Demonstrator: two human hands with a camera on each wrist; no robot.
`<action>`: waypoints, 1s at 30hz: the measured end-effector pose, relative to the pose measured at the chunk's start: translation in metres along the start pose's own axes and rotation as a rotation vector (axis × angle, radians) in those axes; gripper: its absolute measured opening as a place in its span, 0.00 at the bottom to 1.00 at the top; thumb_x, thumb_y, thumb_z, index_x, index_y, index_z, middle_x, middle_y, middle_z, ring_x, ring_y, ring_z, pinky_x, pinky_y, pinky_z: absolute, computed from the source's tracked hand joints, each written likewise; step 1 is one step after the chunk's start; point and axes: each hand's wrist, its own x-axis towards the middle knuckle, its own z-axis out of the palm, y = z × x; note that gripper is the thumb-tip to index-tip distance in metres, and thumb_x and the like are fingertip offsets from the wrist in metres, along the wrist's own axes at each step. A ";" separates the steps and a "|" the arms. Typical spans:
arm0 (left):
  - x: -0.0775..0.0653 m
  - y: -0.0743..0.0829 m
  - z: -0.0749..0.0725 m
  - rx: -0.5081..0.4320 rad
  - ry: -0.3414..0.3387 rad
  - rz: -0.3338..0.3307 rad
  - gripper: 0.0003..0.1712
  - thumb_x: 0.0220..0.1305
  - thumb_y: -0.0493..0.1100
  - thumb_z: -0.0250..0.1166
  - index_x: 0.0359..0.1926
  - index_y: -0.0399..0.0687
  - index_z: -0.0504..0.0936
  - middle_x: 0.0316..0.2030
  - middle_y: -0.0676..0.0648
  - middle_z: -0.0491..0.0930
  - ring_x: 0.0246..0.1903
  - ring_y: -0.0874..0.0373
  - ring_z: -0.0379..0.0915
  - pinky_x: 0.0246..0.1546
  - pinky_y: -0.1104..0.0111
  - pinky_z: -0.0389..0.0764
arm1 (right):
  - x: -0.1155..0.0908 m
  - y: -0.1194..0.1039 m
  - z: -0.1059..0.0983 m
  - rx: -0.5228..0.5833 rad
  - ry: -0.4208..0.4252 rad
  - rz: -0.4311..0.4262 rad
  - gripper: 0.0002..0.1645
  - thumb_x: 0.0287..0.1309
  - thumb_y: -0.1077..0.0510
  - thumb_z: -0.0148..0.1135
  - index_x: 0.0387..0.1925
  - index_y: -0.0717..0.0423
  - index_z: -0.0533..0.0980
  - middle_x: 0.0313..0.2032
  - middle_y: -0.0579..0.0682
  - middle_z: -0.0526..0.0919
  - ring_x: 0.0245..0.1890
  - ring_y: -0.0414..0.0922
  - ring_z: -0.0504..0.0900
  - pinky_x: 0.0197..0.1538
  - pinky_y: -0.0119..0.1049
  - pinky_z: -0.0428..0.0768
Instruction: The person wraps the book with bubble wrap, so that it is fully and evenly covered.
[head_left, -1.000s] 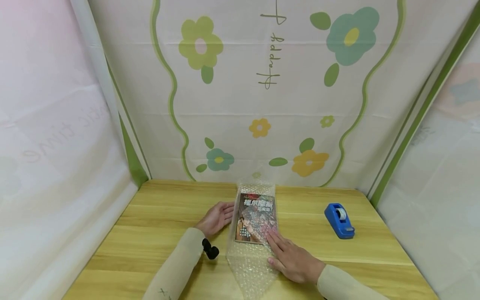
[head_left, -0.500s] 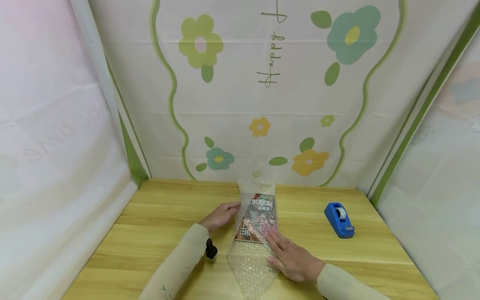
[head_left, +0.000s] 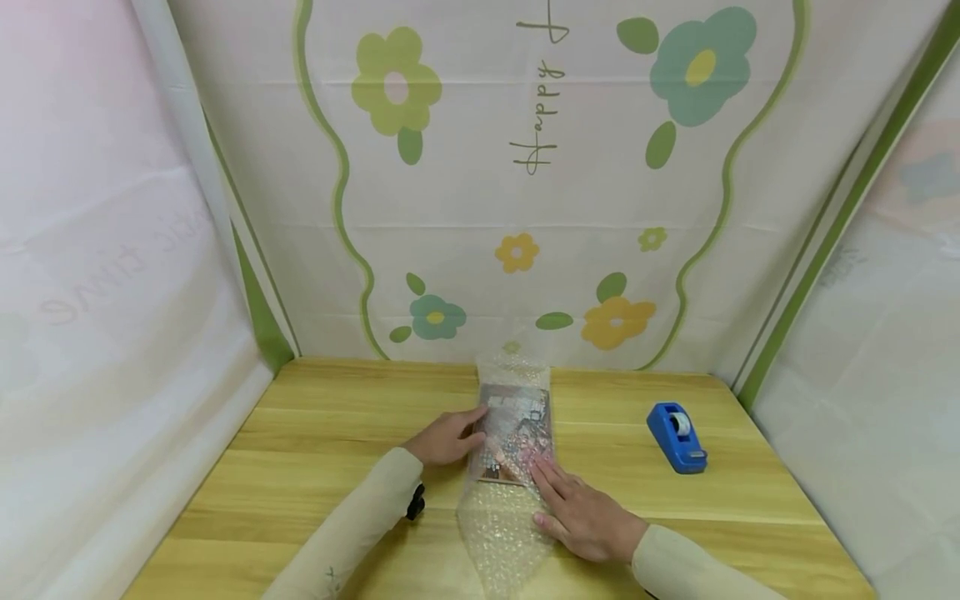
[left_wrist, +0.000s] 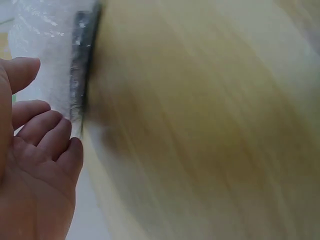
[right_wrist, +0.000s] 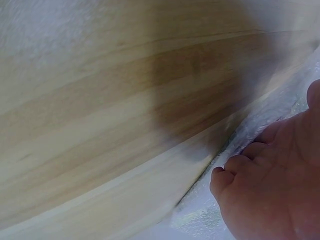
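A book (head_left: 513, 417) with a picture cover lies on the table, seen through clear bubble wrap (head_left: 498, 529) that covers its front. My left hand (head_left: 446, 437) is at the book's left side, its fingertips resting on the wrap near the edge, thumb apart from the fingers. In the left wrist view the dark side of the book (left_wrist: 81, 65) shows through the wrap beside those fingers. With straight fingers, my right hand (head_left: 588, 512) presses the wrap on the lower right of the cover. The right wrist view shows this hand (right_wrist: 280, 185) lying along the wrap (right_wrist: 200, 215).
A blue tape dispenser (head_left: 677, 437) with a roll of tape stands on the wooden table (head_left: 337, 417) to the right. Behind it hangs a flowered cloth backdrop (head_left: 480, 167). The wrap extends past the book at both its far and near ends.
My left hand has brought the left side of the wrap up and over the cover, turning from palm-up beside the book to resting on its edge. The right hand has stayed in place.
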 end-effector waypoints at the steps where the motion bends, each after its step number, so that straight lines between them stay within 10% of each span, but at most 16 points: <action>1: 0.000 0.001 0.001 0.023 -0.008 0.001 0.36 0.84 0.47 0.54 0.81 0.33 0.57 0.80 0.35 0.60 0.79 0.40 0.61 0.77 0.47 0.68 | 0.000 0.000 0.000 0.000 -0.003 0.002 0.44 0.84 0.37 0.38 0.84 0.62 0.48 0.85 0.61 0.48 0.84 0.60 0.52 0.79 0.64 0.62; 30: 0.001 0.018 -0.002 0.379 -0.181 0.047 0.40 0.84 0.54 0.51 0.83 0.35 0.52 0.84 0.36 0.51 0.84 0.41 0.48 0.82 0.47 0.58 | 0.003 0.001 0.001 -0.009 -0.023 0.015 0.45 0.84 0.35 0.36 0.85 0.60 0.47 0.86 0.58 0.47 0.85 0.58 0.50 0.80 0.62 0.62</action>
